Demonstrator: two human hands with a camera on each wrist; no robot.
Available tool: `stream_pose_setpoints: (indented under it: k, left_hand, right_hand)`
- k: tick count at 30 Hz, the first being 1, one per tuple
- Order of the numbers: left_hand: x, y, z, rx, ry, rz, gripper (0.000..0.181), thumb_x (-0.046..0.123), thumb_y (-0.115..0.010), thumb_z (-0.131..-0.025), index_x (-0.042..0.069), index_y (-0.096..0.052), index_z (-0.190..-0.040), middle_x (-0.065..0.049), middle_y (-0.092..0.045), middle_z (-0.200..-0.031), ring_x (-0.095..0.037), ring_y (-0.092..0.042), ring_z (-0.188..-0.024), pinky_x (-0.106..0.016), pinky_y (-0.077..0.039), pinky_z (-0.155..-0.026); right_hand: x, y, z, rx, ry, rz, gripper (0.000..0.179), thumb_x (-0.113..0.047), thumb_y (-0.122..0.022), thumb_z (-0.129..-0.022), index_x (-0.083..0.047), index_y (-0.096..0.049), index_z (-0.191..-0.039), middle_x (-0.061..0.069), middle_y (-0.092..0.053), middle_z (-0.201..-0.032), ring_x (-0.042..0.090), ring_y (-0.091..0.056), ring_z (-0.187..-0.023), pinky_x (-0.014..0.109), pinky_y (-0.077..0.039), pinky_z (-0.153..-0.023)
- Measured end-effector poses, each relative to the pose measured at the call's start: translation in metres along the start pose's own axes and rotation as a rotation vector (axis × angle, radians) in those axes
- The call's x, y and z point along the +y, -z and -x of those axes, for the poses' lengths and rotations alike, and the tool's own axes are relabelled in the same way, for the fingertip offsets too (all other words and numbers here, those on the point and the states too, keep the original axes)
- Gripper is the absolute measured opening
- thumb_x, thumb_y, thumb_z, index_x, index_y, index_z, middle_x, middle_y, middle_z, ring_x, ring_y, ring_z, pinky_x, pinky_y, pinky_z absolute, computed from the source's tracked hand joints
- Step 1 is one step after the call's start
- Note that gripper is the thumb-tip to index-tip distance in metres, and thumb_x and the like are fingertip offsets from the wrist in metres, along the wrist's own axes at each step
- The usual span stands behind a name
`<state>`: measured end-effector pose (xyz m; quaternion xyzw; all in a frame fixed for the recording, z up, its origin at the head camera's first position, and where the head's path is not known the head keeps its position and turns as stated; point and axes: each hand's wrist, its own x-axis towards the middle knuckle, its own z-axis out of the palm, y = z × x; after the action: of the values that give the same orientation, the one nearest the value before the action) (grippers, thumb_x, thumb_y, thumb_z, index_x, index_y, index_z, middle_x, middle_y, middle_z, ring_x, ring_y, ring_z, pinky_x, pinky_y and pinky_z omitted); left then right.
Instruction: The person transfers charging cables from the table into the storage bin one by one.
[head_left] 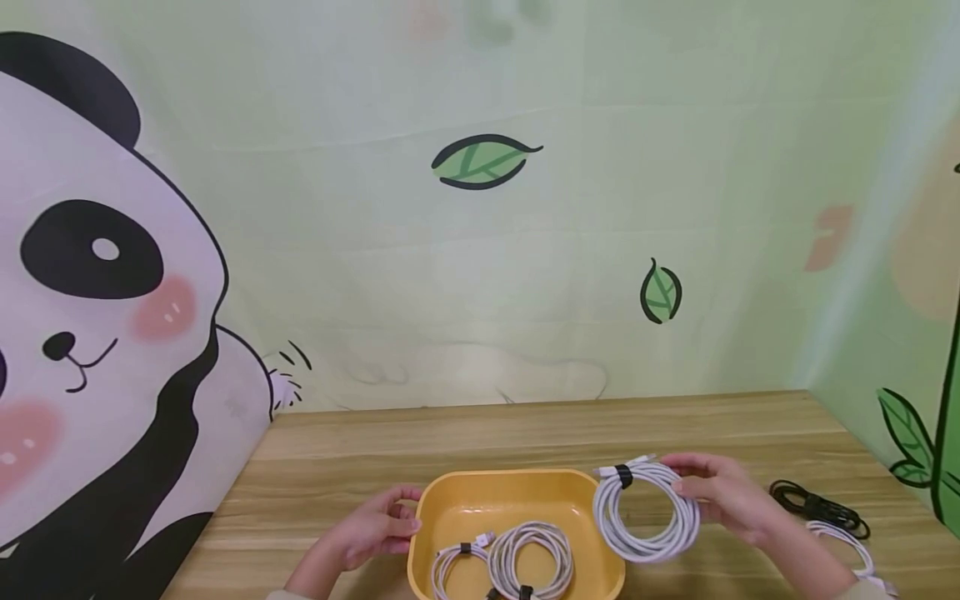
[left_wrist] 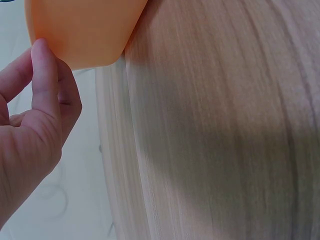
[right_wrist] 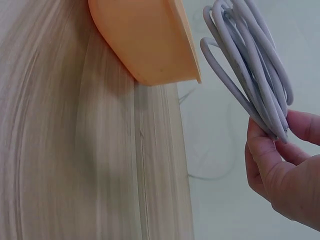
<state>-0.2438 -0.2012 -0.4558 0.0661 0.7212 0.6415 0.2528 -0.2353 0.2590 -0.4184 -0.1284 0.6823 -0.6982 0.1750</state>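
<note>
A yellow plastic tray stands on the wooden table. My left hand pinches its left rim, and the left wrist view shows a fingertip against the tray's outer wall. Inside the tray lie a larger coiled white cable and a smaller coiled white cable, each with a black tie. My right hand grips a third coiled white cable, raised at the tray's right rim. A black strap binds that coil near its plug end. In the right wrist view, thumb and fingers pinch the loops.
To the right of my right forearm lie a bundled black cable and another white cable, partly hidden by the arm. Behind the wooden table hangs a pale green backdrop with a panda and leaves.
</note>
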Motion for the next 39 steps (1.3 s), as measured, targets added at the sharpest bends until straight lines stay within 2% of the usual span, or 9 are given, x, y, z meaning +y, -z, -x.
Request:
stream_pose_setpoints:
  k: [9,17,39]
  left_hand:
    - [0.0,-0.001,0.002,0.001,0.004,0.004,0.049,0.004,-0.055,-0.083,-0.004,-0.032,-0.125,-0.003,-0.045,-0.084,-0.01,-0.052,-0.071,-0.02,-0.049,-0.061]
    - [0.0,-0.001,0.001,-0.002,-0.006,0.004,0.049,0.004,-0.054,-0.084,-0.004,-0.031,-0.125,-0.003,-0.045,-0.084,-0.01,-0.052,-0.071,-0.02,-0.048,-0.061]
    - [0.001,-0.001,0.002,-0.012,-0.011,0.009,0.049,0.003,-0.053,-0.084,-0.005,-0.029,-0.126,-0.003,-0.046,-0.084,-0.01,-0.052,-0.072,-0.02,-0.048,-0.061]
  right_hand:
    - [-0.002,-0.016,-0.007,0.021,-0.017,0.025,0.034,-0.004,-0.054,-0.081,-0.002,-0.052,-0.115,-0.002,-0.054,-0.093,0.01,-0.056,-0.078,0.026,-0.052,-0.065]
    - [-0.003,-0.027,-0.015,0.037,-0.023,0.064,0.049,-0.003,-0.055,-0.08,0.015,-0.037,-0.121,0.001,-0.052,-0.093,0.009,-0.054,-0.077,0.025,-0.051,-0.065]
    - [-0.002,-0.064,-0.039,0.003,-0.021,0.059,0.05,0.0,-0.051,-0.078,0.02,-0.032,-0.121,0.003,-0.052,-0.094,0.014,-0.053,-0.082,0.027,-0.051,-0.066]
